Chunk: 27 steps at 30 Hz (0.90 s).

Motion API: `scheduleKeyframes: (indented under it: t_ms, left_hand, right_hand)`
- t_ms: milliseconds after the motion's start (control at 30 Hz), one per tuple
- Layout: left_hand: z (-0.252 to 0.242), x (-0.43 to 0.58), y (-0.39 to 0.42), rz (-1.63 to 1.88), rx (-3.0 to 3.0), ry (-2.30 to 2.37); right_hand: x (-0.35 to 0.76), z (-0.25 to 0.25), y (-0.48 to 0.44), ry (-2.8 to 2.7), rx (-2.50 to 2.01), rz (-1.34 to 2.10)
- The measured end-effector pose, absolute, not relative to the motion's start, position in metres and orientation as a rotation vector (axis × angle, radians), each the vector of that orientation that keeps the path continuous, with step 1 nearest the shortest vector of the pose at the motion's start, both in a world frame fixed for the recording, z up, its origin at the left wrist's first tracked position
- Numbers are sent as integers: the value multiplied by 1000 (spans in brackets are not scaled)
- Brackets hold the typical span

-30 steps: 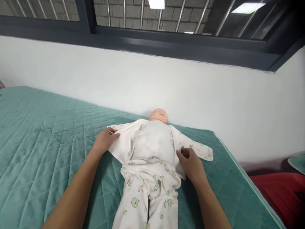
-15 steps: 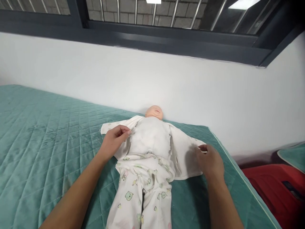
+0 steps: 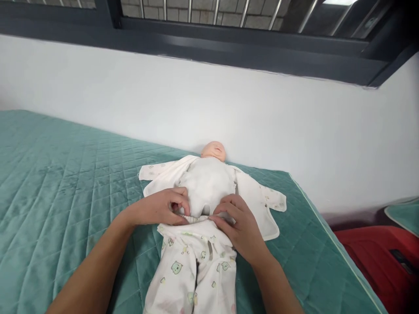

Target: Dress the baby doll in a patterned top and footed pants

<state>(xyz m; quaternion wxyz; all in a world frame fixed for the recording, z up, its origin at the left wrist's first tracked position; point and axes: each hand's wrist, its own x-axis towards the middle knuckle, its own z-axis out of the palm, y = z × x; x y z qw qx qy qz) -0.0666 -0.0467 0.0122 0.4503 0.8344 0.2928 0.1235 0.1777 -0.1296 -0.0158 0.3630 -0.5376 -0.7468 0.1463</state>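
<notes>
A baby doll (image 3: 213,151) lies on its back with its head toward the wall. Its white cloth torso (image 3: 209,181) is bare between the spread sides of an open white shirt (image 3: 253,198). White pants (image 3: 196,253) with green animal prints cover the legs. At the left of the waistband, my left hand (image 3: 170,206) pinches the edge of the pants. My right hand (image 3: 237,222) grips the same waistband at its right part, fingers bent over the edge.
A green quilted mat (image 3: 81,183) lies under the doll, its edge running down the right side. Behind it stand a white wall (image 3: 163,100) and a dark window frame (image 3: 229,46). A red object (image 3: 376,257) is at the lower right.
Both hands have moved inward and down to the waistband. My right hand has let go of the shirt's right side, which now lies flat with its sleeve showing. The view has tilted down slightly.
</notes>
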Motion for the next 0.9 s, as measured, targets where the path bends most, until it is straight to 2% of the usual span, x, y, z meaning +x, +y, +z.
scheduleKeyframes:
  t_ms: [100, 267, 367, 500, 733, 900]
  left_hand:
    - [12, -69, -48, 363, 2055, 689]
    - [-1, -64, -46, 663, 1973, 794]
    - [-12, -59, -43, 794, 1889, 967]
    - [-23, -54, -39, 953, 1697, 982]
    - [-34, -53, -37, 1086, 1315, 937]
    - [-43, -54, -33, 992, 1278, 1023]
  right_hand:
    - [180, -14, -131, -1928, -1425, 415]
    - [179, -8, -135, -1983, -1391, 530]
    - [179, -12, -133, -1769, -1339, 632]
    - [186, -24, -124, -1402, -1490, 758]
    - [202, -26, -104, -1155, -1458, 780]
    - [210, -26, -99, -1174, -1367, 943]
